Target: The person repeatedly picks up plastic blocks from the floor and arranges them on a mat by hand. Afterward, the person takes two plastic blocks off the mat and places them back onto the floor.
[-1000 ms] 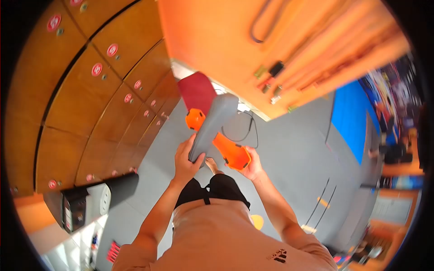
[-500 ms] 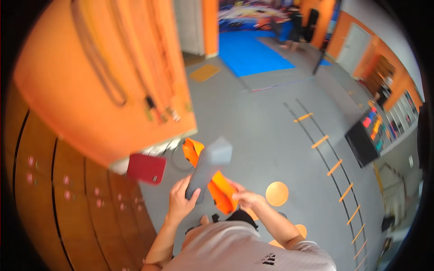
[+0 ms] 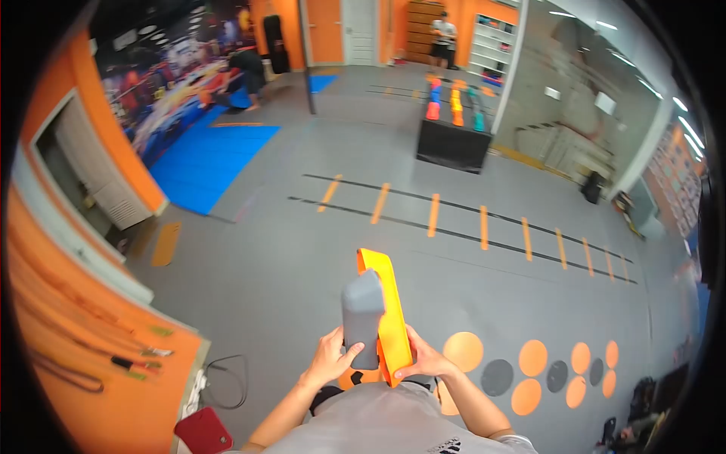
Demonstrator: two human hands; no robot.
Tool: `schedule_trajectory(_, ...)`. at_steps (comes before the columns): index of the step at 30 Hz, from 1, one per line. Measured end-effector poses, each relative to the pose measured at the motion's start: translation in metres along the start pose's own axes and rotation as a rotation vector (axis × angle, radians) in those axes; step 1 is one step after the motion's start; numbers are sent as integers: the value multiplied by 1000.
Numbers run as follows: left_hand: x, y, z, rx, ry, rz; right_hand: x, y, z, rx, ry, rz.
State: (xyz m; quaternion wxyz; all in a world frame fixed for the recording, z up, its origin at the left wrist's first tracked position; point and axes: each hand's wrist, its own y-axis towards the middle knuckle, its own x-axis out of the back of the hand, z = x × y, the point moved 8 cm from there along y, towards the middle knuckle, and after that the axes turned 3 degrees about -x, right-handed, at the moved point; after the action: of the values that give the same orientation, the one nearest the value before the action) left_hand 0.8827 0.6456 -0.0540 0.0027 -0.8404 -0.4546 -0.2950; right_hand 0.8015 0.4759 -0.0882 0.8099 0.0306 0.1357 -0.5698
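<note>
My left hand is closed around the lower end of a long grey piece with a bevelled top; its exact kind I cannot make out. My right hand grips the lower end of a yellow-orange flat, folded-looking piece, thumb on its near face. Both pieces stand nearly upright in front of my body, side by side. The grey one covers part of the yellow-orange one, and they appear to touch.
An agility ladder lies across the grey floor, with orange spots and dark spots nearer. A black box carries coloured items. Blue mats lie left. Two people are farther back.
My view has swung to the right, bringing the ladder to the middle. The grey and orange pieces, earlier tilted with orange showing on both sides, are now upright together.
</note>
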Motion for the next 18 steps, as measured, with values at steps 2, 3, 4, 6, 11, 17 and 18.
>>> schedule_trajectory(2, -31, 47, 3, 47, -131, 139, 33, -4, 27, 20, -53, -119)
schedule_trajectory(3, -38, 71, 1, -5, -159, 131, 53, -1, 30, 26, -85, -169)
schedule_trajectory(4, -44, 93, 1, -52, -185, 120, 72, 5, 29, 33, -114, -213)
schedule_trajectory(6, -46, 120, 18, -58, -217, 148, 84, 22, 30, 65, -130, -278)
schedule_trajectory(11, -54, 246, 58, -70, -446, 178, 165, 97, 79, 168, 43, -400)
schedule_trajectory(17, -27, 389, 106, 99, -920, 241, 233, 199, 142, 247, 266, -515)
schedule_trajectory(18, -21, 409, 113, 152, -966, 242, 246, 215, 152, 282, 244, -518)
